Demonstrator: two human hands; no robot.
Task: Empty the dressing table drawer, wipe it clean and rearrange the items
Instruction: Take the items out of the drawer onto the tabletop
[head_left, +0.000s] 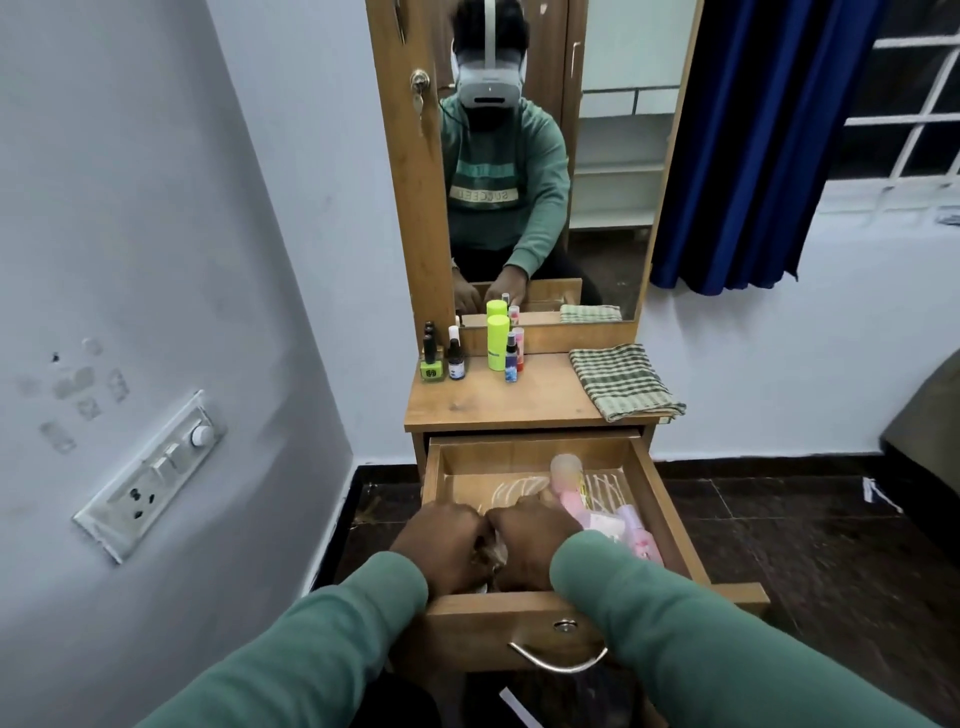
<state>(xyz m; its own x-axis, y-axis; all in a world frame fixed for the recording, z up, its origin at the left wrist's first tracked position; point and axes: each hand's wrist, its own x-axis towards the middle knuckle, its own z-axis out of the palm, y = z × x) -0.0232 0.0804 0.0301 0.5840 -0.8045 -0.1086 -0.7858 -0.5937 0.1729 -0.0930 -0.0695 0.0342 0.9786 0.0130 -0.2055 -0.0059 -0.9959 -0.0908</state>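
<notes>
The drawer (467, 629) stands pulled out toward the near side; the left hand (441, 538) and right hand (530, 535) meet at its near left, each grip curled on a pale crumpled thing (491, 556), too blurred to name; pink bottles (636, 527) lie at the drawer's right; a checked cloth (621, 382) lies folded on the tabletop (493, 405), right of small bottles (497, 345).

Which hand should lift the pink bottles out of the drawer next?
Right. The pink bottles lie at the right side of the drawer, beside the right hand; the left hand would have to cross over it. Both seem to grip a crumpled clear thing.
</notes>
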